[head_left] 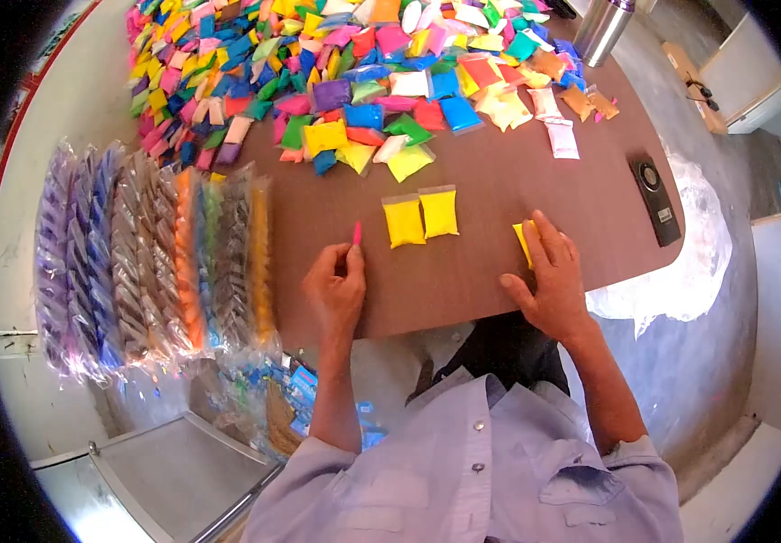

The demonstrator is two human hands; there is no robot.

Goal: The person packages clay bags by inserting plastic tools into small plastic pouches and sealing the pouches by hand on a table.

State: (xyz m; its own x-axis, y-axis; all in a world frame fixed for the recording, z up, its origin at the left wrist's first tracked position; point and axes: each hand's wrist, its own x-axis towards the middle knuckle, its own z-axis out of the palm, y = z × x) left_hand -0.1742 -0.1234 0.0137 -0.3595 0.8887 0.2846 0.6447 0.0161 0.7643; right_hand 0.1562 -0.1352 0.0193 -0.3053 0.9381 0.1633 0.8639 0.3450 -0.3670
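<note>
My left hand (334,288) is closed at the table's near edge, thumb and fingers pinching a small pink pointed stick (357,233) that sticks up; its kind I cannot make out. My right hand (549,276) rests over a yellow packet (523,242), fingers stretched out and thumb apart. Part of that packet is hidden beneath the fingers. Between the hands, a little farther off, two clear-edged yellow packets lie side by side: a left packet (404,223) and a right packet (439,213), their edges touching or nearly so.
A large heap of colourful packets (327,136) covers the far side of the brown table (318,204). Long plastic-wrapped bundles (151,262) of packets line the left. At right lie a black device (654,199) and, farther back, a steel flask (604,32).
</note>
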